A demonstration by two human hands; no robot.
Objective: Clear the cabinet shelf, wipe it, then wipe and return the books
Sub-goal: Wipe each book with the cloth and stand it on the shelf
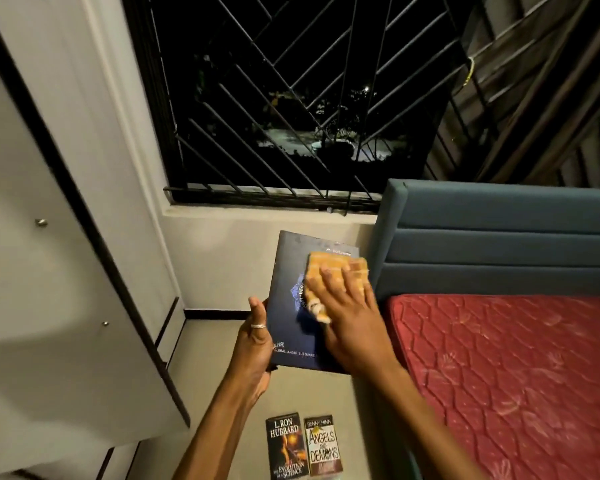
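A large dark blue book point(291, 271) is held up in front of me, cover facing me. My left hand point(255, 344) grips its left edge, thumb on the cover, a ring on one finger. My right hand point(347, 313) lies flat with straight fingers on an orange cloth point(333, 271), pressing it against the upper right of the cover. Two smaller books lie side by side on the floor below: a black one point(286, 445) and a tan one point(323, 445).
A white cabinet point(49, 237) with small knobs stands at the left, its door angled toward me. A bed with a red mattress point(499, 375) and blue headboard point(499, 237) fills the right. A barred window point(291, 116) is ahead.
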